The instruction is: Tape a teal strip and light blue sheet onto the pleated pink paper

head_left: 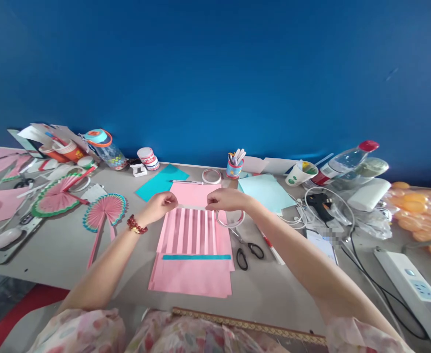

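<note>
My left hand (162,206) is closed in a pinch over the far left corner of a pleated pink sheet (189,235). Opposite it, my right hand (226,198) is pinched too, near that sheet's far right side. Whatever lies between the fingertips is too small or clear to make out. Along the near edge of the pleats runs a narrow teal strip (196,257). Flat pink sheets (189,282) are stacked underneath. A roll of tape (230,226) lies just below my right hand, beside black-handled scissors (255,250).
Two pleated paper fans (106,212) lie to the left. Behind my hands are teal paper (160,181), another tape roll (203,176) and a cup of sticks (234,170). On the right are pale blue sheets (267,191), a glue gun (320,207), a bottle (344,162) and a power strip (408,279).
</note>
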